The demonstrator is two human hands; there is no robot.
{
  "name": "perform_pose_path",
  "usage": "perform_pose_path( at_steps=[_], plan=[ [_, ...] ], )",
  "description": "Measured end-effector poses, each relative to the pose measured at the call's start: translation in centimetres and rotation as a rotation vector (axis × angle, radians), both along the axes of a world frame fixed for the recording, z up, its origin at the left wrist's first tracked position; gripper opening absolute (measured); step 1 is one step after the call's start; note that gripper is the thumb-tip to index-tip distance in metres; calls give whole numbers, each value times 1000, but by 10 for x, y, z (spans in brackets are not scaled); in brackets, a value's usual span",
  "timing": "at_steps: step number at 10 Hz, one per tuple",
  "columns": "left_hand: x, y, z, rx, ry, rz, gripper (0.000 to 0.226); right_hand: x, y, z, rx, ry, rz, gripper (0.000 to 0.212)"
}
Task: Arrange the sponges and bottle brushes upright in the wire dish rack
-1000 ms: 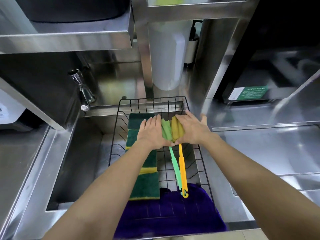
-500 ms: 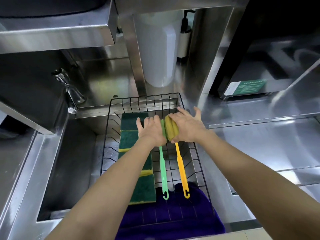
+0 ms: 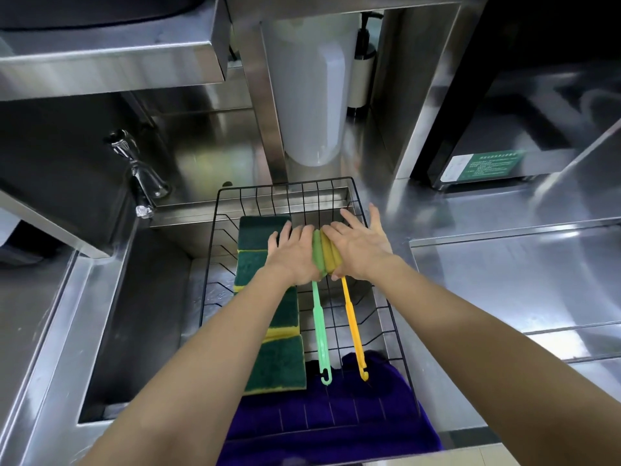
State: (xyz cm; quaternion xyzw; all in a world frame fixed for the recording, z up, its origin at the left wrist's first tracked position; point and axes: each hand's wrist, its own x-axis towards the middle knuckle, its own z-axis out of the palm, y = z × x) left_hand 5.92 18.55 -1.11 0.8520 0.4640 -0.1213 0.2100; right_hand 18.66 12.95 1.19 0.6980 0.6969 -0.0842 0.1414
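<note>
Green brush (image 3: 317, 264) and yellow brush (image 3: 331, 253) heads are lying pressed between flat left hand (image 3: 295, 255) and right hand (image 3: 361, 250), inside the wire rack (image 3: 393, 317).

Glossy steel sink (image 3: 127, 317), black wire rack (image 3: 396, 334)

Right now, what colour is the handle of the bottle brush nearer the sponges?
Light green handle, clearest in the head view.

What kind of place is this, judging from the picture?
Probably a commercial kitchen or café wash station: stainless steel counter, sunken sink with faucet, and a wire dish rack holding sponges and bottle brushes.
</note>
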Motion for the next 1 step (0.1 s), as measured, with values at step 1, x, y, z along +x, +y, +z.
perform_pose_path(
  at_steps=[1],
  plan=[
    [-11,-1,8,-20,-18,-22,110,2,-3,1,2,30,-14,101]
  ],
)
